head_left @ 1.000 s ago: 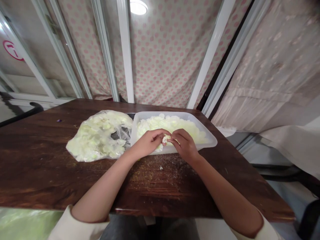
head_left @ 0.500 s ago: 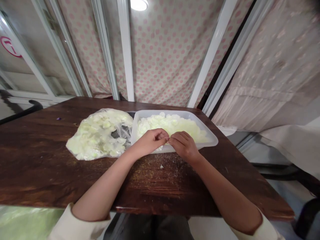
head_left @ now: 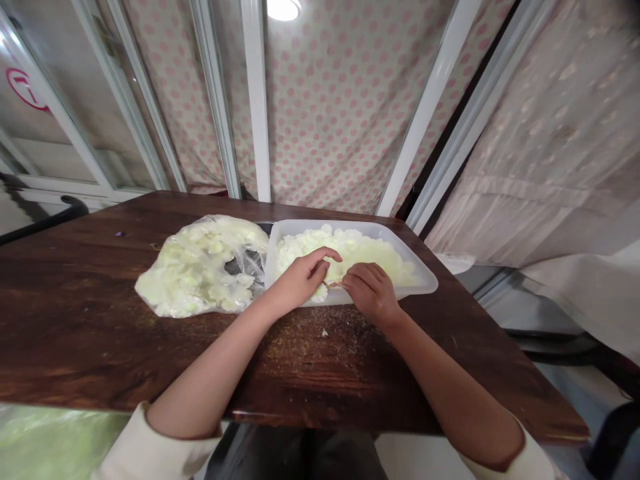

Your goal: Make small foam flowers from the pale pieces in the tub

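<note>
Over the near rim of a white plastic tub (head_left: 425,283), my left hand (head_left: 303,277) has its index finger stretched out and its thumb apart from it. Its lower fingers are hidden. My right hand (head_left: 370,290) is closed in a pinch around a thin brownish stem-like piece (head_left: 335,285) that points toward my left hand. Just below my left thumb shows a small white petalled clump (head_left: 320,293); whether it is joined to the stem-like piece I cannot tell. Pale yellow-white, petal-like pieces (head_left: 345,243) fill much of the tub.
Left of the tub, a clear plastic bag (head_left: 195,273) bulges with pale green-white pieces. Crumbs and a small white scrap (head_left: 325,333) lie on the dark wooden table (head_left: 90,313). A greenish bag (head_left: 45,440) is below the table's left edge. Dotted curtains (head_left: 330,113) hang behind.
My hands have come slightly apart from their fingertip-to-fingertip pinch. The left index finger has stretched out, and the stem-like piece and white clump now show between the hands.
</note>
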The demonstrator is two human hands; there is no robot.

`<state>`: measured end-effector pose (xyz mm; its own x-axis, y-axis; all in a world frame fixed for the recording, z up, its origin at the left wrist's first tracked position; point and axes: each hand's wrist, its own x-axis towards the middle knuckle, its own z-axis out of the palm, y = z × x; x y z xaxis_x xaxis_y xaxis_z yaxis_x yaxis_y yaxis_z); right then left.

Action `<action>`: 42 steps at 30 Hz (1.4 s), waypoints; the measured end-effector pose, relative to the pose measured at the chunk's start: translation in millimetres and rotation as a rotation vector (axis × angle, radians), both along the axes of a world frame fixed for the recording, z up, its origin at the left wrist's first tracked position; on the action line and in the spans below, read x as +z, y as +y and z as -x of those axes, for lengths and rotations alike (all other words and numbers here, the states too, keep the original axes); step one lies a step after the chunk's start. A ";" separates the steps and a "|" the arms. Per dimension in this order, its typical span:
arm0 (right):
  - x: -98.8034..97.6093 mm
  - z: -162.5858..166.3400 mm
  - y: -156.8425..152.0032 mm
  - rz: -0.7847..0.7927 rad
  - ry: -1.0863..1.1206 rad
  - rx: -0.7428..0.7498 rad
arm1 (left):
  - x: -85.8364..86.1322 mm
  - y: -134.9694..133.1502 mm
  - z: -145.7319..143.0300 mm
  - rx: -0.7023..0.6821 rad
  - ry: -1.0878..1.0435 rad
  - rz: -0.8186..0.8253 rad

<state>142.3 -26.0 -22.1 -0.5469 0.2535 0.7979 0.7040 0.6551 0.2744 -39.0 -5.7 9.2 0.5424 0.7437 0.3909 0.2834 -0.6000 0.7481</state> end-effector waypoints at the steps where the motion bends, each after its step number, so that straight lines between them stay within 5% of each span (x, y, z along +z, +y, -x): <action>1: 0.0 0.2 0.4 0.008 0.019 0.002 | -0.3 0.6 0.2 0.007 0.000 -0.012; 8: 0.7 1.8 2.2 0.072 0.082 -0.015 | -3.9 4.2 -0.6 0.094 0.025 0.040; 20: 1.5 4.5 1.1 0.031 0.192 -0.054 | -1.1 -1.4 -4.1 0.038 0.032 0.025; 27: 1.9 3.6 3.5 0.191 0.289 -0.031 | -1.9 0.3 -2.3 -0.025 0.056 -0.060; 42: -2.5 4.3 2.4 0.154 0.179 -0.092 | -4.4 3.0 -5.4 0.129 -0.104 0.133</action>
